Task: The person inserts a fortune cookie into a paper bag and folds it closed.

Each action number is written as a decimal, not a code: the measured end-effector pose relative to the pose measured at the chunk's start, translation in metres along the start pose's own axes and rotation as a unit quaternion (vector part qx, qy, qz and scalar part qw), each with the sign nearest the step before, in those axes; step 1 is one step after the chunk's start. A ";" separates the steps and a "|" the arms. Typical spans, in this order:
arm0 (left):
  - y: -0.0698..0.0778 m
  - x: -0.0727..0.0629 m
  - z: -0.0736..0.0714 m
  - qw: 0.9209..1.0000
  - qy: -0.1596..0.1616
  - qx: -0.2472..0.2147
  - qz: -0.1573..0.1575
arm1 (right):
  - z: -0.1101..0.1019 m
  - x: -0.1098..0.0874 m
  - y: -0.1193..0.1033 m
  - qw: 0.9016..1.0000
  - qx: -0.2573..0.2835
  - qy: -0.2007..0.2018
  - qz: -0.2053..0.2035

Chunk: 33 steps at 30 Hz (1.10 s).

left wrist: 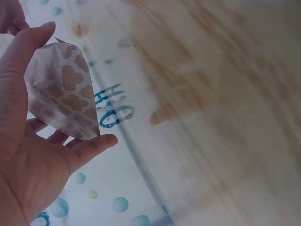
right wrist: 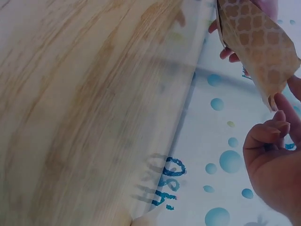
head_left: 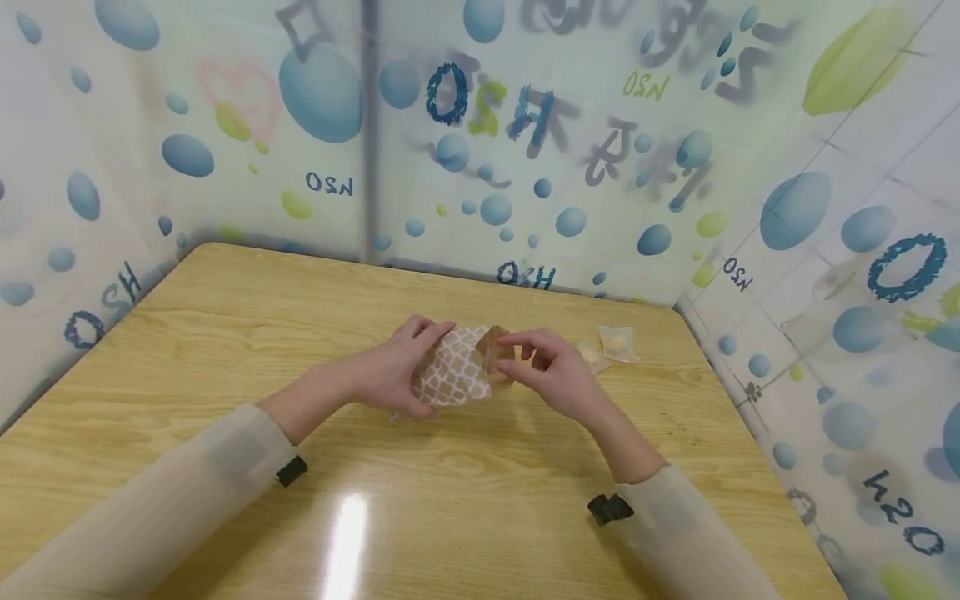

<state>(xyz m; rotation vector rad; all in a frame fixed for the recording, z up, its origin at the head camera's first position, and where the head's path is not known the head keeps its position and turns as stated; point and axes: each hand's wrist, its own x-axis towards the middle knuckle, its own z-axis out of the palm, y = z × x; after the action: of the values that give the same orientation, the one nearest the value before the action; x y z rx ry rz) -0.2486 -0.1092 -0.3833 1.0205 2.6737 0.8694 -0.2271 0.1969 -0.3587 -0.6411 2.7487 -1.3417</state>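
Note:
A brown paper bag with a white lattice pattern lies on its side just above the table in the head view, its brown mouth facing right. My left hand grips it from the closed end, fingers over the far side and thumb along the near side. In the left wrist view the patterned side of the bag bulges between thumb and fingers. My right hand is at the mouth, with thumb and index finger on its edge and the other fingers curled in. The inside of the bag is mostly hidden.
Two small clear packets with pale contents lie right of the bag: one packet in full sight, the other packet partly behind my right hand. The wooden table meets patterned curtains at the back and sides.

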 end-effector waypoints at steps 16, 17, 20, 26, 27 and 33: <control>-0.003 -0.007 -0.003 1.000 0.004 -0.002 -0.008 | -0.073 -0.012 0.076 0.989 0.039 0.088 0.109; -0.003 -0.007 -0.003 1.000 0.005 -0.001 -0.008 | -0.078 -0.014 0.081 0.989 0.030 0.086 0.116; -0.004 -0.007 -0.003 1.000 0.006 0.001 -0.007 | -0.087 -0.017 0.093 0.989 0.000 0.071 0.130; -0.006 -0.006 -0.002 1.000 0.008 0.003 -0.003 | -0.093 -0.018 0.109 0.987 -0.012 0.023 0.159; -0.006 -0.005 -0.002 1.000 0.008 0.002 -0.003 | -0.093 -0.017 0.110 0.986 -0.013 0.013 0.164; -0.005 -0.006 -0.002 1.000 0.006 0.001 -0.006 | -0.091 -0.013 0.112 0.980 -0.022 -0.038 0.194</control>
<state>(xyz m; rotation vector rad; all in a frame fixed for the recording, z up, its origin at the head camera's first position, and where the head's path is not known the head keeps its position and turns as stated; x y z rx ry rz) -0.2480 -0.1174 -0.3850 1.0008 2.6883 0.8727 -0.2726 0.3310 -0.3883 -0.1359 2.6611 -1.1468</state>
